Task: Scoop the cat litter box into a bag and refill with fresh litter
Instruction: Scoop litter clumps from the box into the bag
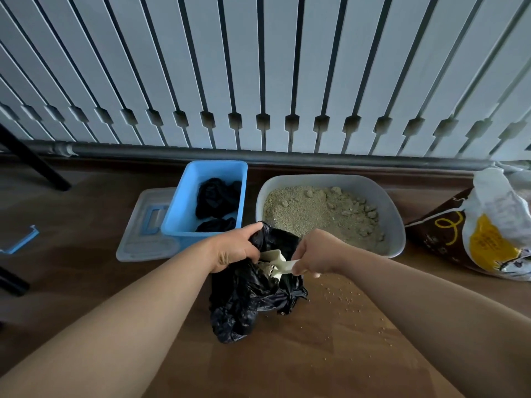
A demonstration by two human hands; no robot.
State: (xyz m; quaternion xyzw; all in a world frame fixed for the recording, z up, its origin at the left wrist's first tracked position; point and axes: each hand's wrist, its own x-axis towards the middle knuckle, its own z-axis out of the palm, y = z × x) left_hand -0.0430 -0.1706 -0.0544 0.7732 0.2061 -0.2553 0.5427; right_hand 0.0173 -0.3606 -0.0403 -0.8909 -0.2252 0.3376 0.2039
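Observation:
A grey litter box holds sandy litter with several clumps along its far and right side. In front of it, on the wooden floor, stands a black plastic bag. My left hand grips the bag's rim and holds its mouth open. My right hand grips the handle of a cream litter scoop. The scoop's slotted head is tipped down inside the bag's mouth. At the right lies an opened brown, white and yellow bag of fresh litter.
A blue bin with black bags inside stands left of the litter box on a clear lid. Spilled litter grains dot the floor. A white radiator lines the wall. Black furniture legs are at far left.

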